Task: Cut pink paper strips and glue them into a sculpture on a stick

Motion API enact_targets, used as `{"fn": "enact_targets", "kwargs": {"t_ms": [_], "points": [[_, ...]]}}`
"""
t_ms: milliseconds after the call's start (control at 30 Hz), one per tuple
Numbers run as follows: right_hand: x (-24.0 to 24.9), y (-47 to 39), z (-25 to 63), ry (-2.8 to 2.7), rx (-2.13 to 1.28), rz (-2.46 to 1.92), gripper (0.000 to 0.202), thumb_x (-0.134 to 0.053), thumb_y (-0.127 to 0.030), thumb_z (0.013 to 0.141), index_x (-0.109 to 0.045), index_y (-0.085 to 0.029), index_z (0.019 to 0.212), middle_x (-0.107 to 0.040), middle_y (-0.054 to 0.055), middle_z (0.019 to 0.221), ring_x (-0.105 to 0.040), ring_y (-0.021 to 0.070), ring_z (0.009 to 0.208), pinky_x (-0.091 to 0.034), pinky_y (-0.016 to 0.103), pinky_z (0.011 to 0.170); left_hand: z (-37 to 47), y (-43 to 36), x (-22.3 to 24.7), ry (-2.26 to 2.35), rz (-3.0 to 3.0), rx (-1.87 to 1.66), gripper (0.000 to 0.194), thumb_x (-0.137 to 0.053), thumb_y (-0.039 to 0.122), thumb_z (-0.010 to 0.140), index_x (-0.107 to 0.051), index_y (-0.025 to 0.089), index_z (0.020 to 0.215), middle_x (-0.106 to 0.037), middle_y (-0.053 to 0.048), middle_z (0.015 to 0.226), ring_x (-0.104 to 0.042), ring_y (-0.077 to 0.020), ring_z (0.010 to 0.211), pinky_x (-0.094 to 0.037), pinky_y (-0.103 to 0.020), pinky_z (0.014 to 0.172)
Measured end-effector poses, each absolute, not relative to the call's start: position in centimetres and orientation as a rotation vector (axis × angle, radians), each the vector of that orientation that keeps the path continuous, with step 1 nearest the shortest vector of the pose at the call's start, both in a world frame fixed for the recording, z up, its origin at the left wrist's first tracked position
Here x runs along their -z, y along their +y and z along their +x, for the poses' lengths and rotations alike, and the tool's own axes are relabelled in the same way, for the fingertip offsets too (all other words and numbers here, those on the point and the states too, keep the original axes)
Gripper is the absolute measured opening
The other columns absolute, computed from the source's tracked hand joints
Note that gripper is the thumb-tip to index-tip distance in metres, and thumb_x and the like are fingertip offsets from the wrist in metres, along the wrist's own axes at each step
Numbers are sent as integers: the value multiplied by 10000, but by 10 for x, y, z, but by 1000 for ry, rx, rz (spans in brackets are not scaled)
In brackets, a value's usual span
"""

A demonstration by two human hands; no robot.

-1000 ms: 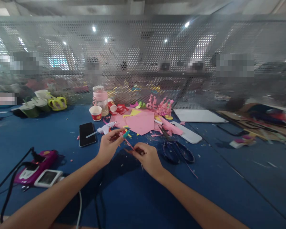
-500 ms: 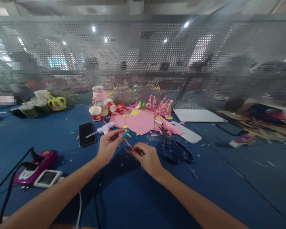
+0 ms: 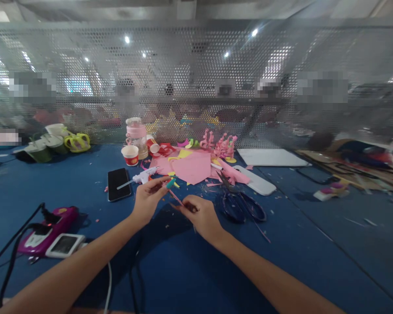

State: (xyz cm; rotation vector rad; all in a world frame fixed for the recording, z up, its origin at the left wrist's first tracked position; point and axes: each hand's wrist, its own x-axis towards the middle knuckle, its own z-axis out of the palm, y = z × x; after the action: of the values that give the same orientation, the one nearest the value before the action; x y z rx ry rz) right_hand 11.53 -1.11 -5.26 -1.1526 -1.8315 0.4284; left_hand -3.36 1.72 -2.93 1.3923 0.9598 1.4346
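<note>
A thin pink strip (image 3: 176, 197) stretches at a slant between my two hands above the table. My left hand (image 3: 147, 201) pinches its upper end with thumb and fingertips; something teal (image 3: 170, 183) shows at the thumb's tip, and I cannot tell what it is. The lower end is in the closed fingers of my right hand (image 3: 201, 216). Just beyond my left hand lies a white glue gun (image 3: 144, 175) with a glue stick poking out of its back. Scissors (image 3: 237, 200) with dark blue handles rest right of my right hand. Pink sheets (image 3: 191, 167) lie ahead.
A phone (image 3: 118, 185), a paper cup (image 3: 130, 155) and a bottle (image 3: 136, 136) are at left. Nearer is a purple power strip (image 3: 49, 229) with cords. Curled pink pieces (image 3: 225, 147), a white slab (image 3: 271, 158) and a perforated screen (image 3: 190, 78) stand behind.
Hardly anything differs. Both hands keep their grip on the pink strip in nearly the same spot, and the view has shifted very slightly.
</note>
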Motion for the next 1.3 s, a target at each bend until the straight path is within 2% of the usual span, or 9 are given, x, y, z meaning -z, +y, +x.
{"fn": "enact_targets", "kwargs": {"t_ms": [167, 267, 400, 533, 633, 767, 933, 1133, 1300], "points": [[54, -11, 115, -1823, -455, -1155, 268, -523, -303, 770, -462, -192, 535, -464, -29, 497, -446, 107, 466, -314, 214, 458, -34, 20, 31, 972, 1429, -1407, 291, -669, 239, 618, -673, 159, 898, -638, -8, 673, -556, -101, 583, -456, -203, 503], [54, -11, 115, -1819, -462, -1156, 253, -542, -292, 762, -469, -191, 542, -465, -33, 495, -445, 106, 465, -316, 212, 460, -34, 22, 32, 966, 1455, -1398, 343, -675, 239, 612, -657, 168, 947, -639, -2, 694, -562, -100, 604, -472, -212, 553], [54, -11, 115, -1806, -455, -1156, 243, -561, -276, 754, -477, -187, 543, -462, -34, 485, -440, 103, 458, -313, 209, 456, -35, 24, 32, 963, 1564, -1439, 417, -677, 230, 614, -620, 192, 1026, -650, -35, 858, -586, -137, 771, -481, -264, 703], [54, -10, 115, -1798, -453, -1164, 196, -586, -197, 725, -495, -179, 551, -469, -39, 489, -437, 95, 451, -305, 200, 447, -38, 26, 33, 997, 1795, -1528, 462, -693, 221, 601, -599, 230, 1054, -585, -67, 1050, -534, -187, 961, -443, -322, 808], [54, -10, 115, -1791, -447, -1162, 182, -580, -153, 710, -499, -176, 550, -471, -44, 484, -439, 93, 448, -304, 195, 446, -40, 26, 34, 1002, 1899, -1545, 412, -670, 224, 636, -606, 250, 1042, -566, -70, 1070, -504, -202, 1012, -411, -362, 862], [54, -10, 115, -1792, -446, -1151, 219, -576, -205, 726, -487, -176, 528, -467, -44, 471, -439, 91, 441, -302, 192, 441, -41, 26, 33, 993, 1885, -1614, 255, -619, 219, 692, -659, 251, 942, -591, -63, 1004, -524, -192, 979, -387, -367, 894], [54, -10, 114, -1752, -505, -1160, 252, -579, -284, 734, -487, -178, 524, -449, -51, 441, -428, 85, 412, -309, 190, 431, -41, 26, 29, 1047, 1787, -1710, 107, -625, 241, 684, -704, 240, 755, -653, -49, 876, -566, -180, 876, -408, -347, 845], [54, -7, 116, -1593, -658, -1208, 284, -547, -359, 738, -473, -182, 528, -451, -52, 402, -431, 84, 351, -320, 190, 385, -44, 35, 32, 1096, 1394, -1786, 169, -633, 314, 663, -698, 209, 779, -684, -30, 812, -588, -154, 803, -433, -307, 787], [53, -3, 120, -1466, -772, -1269, 313, -505, -429, 750, -511, -174, 568, -506, -36, 441, -399, 71, 270, -296, 190, 297, -45, 40, 36, 1108, 1226, -1700, 257, -599, 368, 677, -688, 204, 853, -695, -25, 820, -592, -119, 711, -455, -270, 718]]}}
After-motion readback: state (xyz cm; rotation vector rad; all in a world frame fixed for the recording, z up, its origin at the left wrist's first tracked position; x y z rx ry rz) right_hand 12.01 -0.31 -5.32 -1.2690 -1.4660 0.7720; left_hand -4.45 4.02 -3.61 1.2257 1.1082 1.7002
